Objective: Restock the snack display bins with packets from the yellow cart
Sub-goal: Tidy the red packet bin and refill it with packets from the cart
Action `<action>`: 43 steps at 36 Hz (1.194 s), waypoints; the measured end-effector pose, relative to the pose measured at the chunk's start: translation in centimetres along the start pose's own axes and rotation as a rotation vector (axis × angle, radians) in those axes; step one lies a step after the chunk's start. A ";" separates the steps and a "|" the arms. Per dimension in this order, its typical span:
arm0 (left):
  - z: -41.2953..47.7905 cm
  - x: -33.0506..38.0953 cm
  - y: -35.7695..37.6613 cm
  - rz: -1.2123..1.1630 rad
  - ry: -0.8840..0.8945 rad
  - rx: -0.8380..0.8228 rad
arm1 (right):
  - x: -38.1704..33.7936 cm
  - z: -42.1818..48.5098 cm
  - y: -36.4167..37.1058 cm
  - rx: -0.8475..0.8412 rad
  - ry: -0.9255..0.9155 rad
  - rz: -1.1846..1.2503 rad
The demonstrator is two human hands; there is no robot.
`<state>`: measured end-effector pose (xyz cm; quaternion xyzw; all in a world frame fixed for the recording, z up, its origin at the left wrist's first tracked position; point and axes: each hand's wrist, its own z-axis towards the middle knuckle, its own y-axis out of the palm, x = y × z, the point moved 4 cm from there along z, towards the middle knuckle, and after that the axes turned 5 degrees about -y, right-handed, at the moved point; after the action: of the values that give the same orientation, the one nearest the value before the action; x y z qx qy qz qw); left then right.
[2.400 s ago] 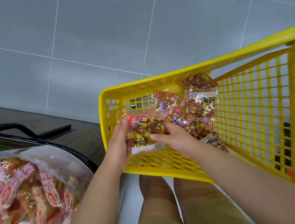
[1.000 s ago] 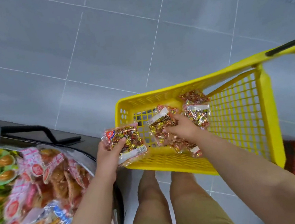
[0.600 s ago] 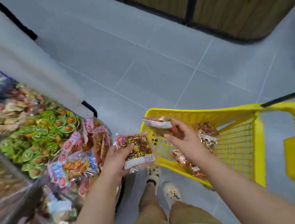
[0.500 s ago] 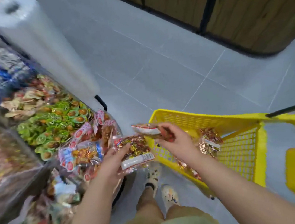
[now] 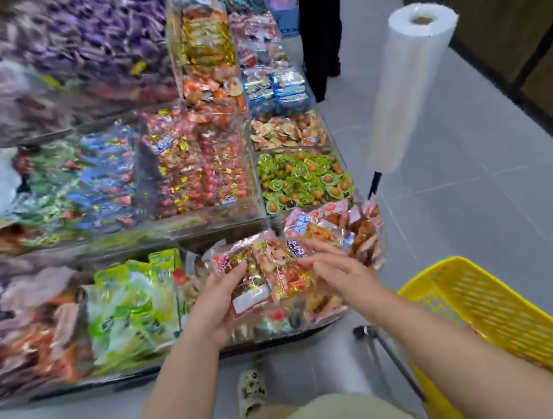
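My left hand (image 5: 221,296) grips a red-and-gold snack packet (image 5: 243,278) with a white label, over the clear front display bin (image 5: 328,317). A second red-and-gold packet (image 5: 284,272) lies against it. My right hand (image 5: 338,267) has straight, spread fingers that touch this second packet's right side. Both hands are above the bin's heap of orange snack packets (image 5: 357,231). The yellow cart (image 5: 486,306) stands at the lower right, behind my right forearm; its contents are mostly hidden.
Clear bins of many packets fill the left and centre: green round ones (image 5: 302,178), pale green bags (image 5: 131,305). A roll of plastic bags (image 5: 412,83) stands on a pole to the right. A person in black (image 5: 319,25) stands in the aisle. My shoe (image 5: 252,389) is below.
I have turned from the cart to the display. Both hands carried their packets left over the front bin, and my right hand's fingers have straightened against its packet.
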<state>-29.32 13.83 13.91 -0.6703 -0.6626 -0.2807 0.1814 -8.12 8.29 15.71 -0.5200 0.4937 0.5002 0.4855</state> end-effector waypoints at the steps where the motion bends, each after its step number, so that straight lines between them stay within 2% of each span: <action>1: -0.1 0.2 -1.3 -0.017 0.011 0.008 | 0.0 0.9 1.0 0.051 0.017 0.030; 5: 0.0 1.7 -6.2 -0.061 0.071 0.020 | 0.3 4.4 5.7 0.103 0.107 0.085; 10: 1.2 5.1 -12.6 -0.030 0.123 0.053 | 1.1 8.9 11.9 0.170 0.425 0.293; 12: 1.8 6.7 -15.1 -0.008 0.151 0.056 | 1.1 10.5 14.7 0.180 0.500 0.394; 16: 3.1 10.1 -19.1 0.012 0.158 0.008 | 0.7 13.5 18.9 0.195 0.512 0.539; 21: 4.7 14.1 -22.0 0.002 0.186 0.010 | -0.8 15.9 20.7 0.198 0.443 0.724; 25: 6.1 16.4 -22.6 0.046 0.200 0.026 | -1.6 16.4 20.5 0.259 0.468 0.621; 31: 7.6 18.2 -22.6 0.087 0.237 0.033 | -1.4 18.9 18.0 0.479 0.403 0.608; 36: 8.4 20.0 -21.9 0.077 0.224 0.030 | -1.7 22.2 15.9 0.458 0.351 0.488; 39: 8.9 21.3 -21.8 0.098 0.248 0.074 | -2.9 25.1 13.8 0.513 0.310 0.351; 43: 9.5 23.1 -21.9 0.110 0.304 0.090 | -4.8 30.1 11.4 0.542 0.224 0.027</action>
<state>-50.55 39.11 17.97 -0.6465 -0.6016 -0.3388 0.3246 -20.74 37.99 19.58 -0.4167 0.6665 0.2959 0.5427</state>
